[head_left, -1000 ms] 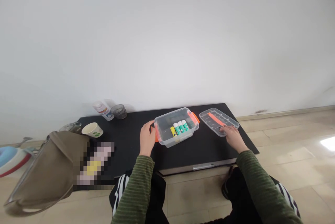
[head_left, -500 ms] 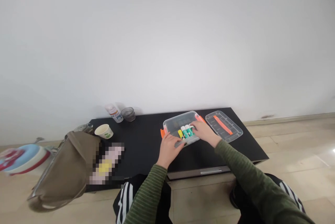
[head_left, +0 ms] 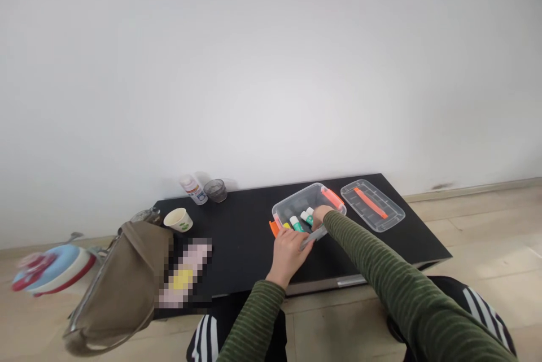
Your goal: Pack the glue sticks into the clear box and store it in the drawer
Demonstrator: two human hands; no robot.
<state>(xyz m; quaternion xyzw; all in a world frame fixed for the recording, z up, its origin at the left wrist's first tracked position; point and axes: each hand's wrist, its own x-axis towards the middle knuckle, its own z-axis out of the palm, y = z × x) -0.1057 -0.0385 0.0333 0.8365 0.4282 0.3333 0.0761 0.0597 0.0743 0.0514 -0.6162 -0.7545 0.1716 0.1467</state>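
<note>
A clear plastic box (head_left: 292, 201) with orange latches sits on a low black table (head_left: 241, 238). Inside lie several glue sticks (head_left: 302, 218) with green and yellow labels. My left hand (head_left: 290, 252) grips the box's near edge. My right hand (head_left: 319, 215) reaches down into the box among the glue sticks; its fingers are mostly hidden, so whether they hold one is unclear. The box's clear lid (head_left: 372, 205) with an orange strip lies flat to the right.
A paper cup (head_left: 178, 218), a white bottle (head_left: 192, 188) and a dark glass (head_left: 215, 190) stand at the table's back left. An olive bag (head_left: 122, 288) covers the left end. A blue and red object (head_left: 53, 269) lies on the floor.
My right hand left the lid, crossed to the box and went down among the glue sticks. My left hand shifted from the box's left end to its near edge.
</note>
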